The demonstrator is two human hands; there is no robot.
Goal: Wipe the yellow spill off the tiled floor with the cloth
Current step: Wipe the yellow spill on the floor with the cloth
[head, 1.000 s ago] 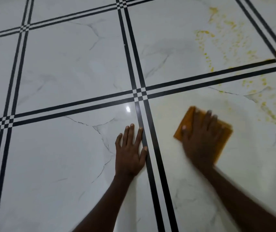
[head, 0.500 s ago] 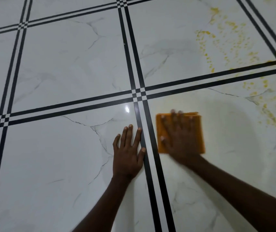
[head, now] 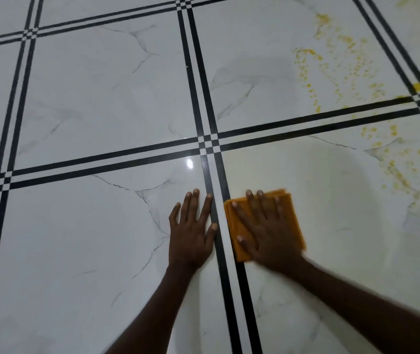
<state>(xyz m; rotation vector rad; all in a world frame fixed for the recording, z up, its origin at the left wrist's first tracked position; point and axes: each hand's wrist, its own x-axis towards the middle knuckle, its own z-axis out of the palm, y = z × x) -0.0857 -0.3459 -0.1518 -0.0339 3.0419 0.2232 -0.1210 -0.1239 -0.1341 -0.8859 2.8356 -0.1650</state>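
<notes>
My right hand [head: 265,228] presses flat, fingers spread, on a folded orange cloth [head: 290,213] lying on the white tiled floor [head: 101,238] just right of the black double grout line. My left hand [head: 191,231] rests flat on the tile left of that line, fingers straight. Yellow spill droplets [head: 331,70] speckle the far right tile. More yellow specks [head: 403,169] lie on the near right tile, well right of the cloth. The tile around the cloth carries a faint smeared yellowish film.
Black double lines [head: 211,144] cross the white marble-patterned tiles in a grid. A yellow blob [head: 417,86] sits on the line crossing at the far right. A light glare [head: 189,163] shines near the central crossing.
My right hand has slid the cloth leftward across the near right tile, from mid-tile to beside the black line. My left hand has stayed planted.
</notes>
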